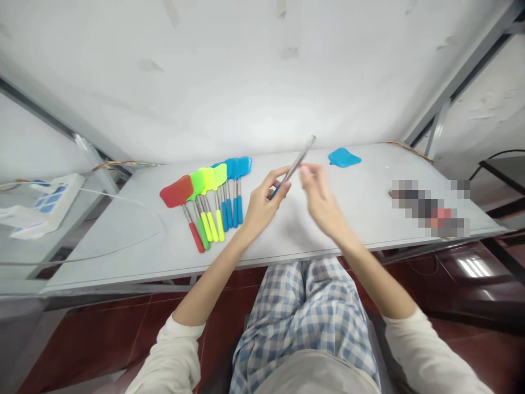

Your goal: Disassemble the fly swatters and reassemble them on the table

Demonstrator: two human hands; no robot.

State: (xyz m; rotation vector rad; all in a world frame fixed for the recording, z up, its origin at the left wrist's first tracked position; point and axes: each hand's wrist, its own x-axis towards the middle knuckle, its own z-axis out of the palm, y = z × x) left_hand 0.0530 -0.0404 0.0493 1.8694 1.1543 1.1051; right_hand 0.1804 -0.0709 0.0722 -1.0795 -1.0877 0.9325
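Note:
My left hand [264, 200] is closed around a fly swatter handle [296, 162], a thin metal rod with a blue grip. The rod tilts up to the right above the table and has no paddle on its tip. My right hand [322, 200] is just right of the rod, its curled fingers smeared by motion; whether they touch the rod I cannot tell. A loose blue swatter paddle [344, 157] lies flat on the table, beyond my right hand. Several whole fly swatters [209, 179] in red, green, yellow and blue lie overlapping left of my left hand.
The pale table [135, 230] runs against a white wall. A blurred-out patch [430, 209] covers things at the right end. A white and blue box-like object [49, 205] sits at the far left, with a white cable [123, 250] crossing the table's left part.

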